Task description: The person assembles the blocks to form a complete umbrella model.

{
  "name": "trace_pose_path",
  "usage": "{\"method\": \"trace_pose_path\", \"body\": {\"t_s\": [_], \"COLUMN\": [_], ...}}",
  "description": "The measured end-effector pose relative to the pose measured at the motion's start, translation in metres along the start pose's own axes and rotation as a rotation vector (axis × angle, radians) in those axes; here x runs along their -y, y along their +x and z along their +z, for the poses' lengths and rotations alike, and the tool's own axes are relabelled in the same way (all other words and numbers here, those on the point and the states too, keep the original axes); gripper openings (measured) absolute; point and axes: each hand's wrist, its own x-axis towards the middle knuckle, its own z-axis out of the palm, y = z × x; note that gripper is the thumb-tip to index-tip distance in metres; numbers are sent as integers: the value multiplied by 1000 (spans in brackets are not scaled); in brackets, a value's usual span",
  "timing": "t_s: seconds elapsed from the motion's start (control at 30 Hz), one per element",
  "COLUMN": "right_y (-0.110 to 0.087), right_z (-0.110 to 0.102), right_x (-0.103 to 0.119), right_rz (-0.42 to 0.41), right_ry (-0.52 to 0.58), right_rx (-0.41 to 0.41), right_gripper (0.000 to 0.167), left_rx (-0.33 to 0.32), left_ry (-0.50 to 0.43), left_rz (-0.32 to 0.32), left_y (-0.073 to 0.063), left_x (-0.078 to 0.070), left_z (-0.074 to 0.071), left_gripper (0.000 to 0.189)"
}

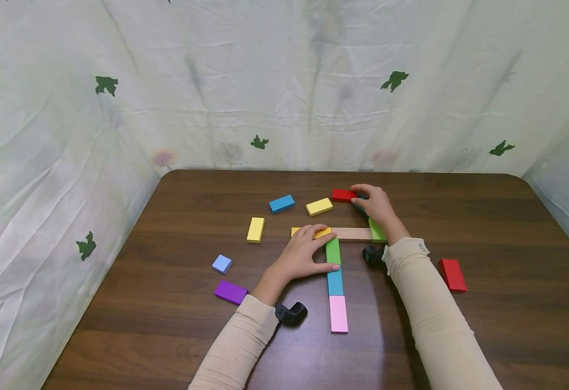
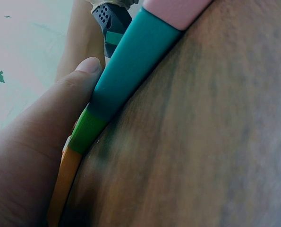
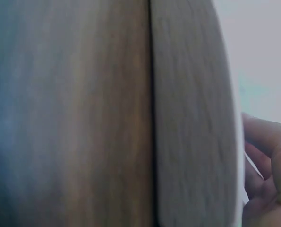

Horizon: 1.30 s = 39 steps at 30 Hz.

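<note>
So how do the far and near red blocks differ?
The far red block has the right hand at its right end; the near red block lies beside the right sleeve, no hand on it. The far one lies crosswise; the near one's length runs roughly front to back. Both are rectangular and on the brown table.

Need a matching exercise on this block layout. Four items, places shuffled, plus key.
Things
1. Pink block
2. Purple block
3. Tan block
4. Left hand

Places
A. In the row, between the orange block and the lime block
B. Thumb touching the column of blocks
C. Beside the left sleeve, apart from the column
D. At the column's near end, next to the blue block

Pairs: 1-D, 2-C, 3-A, 4-B
</note>
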Motion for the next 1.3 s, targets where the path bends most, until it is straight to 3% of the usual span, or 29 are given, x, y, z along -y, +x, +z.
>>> {"method": "trace_pose_path", "body": {"t_s": [0.67, 1.3], "right_y": [-1, -3], "right_z": [5, -2], "right_x": [1, 0], "right_rz": [27, 9], "right_ry": [48, 113], "right_rx": [-59, -68], "right_gripper": [30, 34], "left_rx": [2, 9], "left_ry": [-11, -14], "left_rz": [-1, -5], "left_y": [-1, -1], "left_x": [0, 0], "left_z": [0, 0], "left_gripper": [75, 75]}}
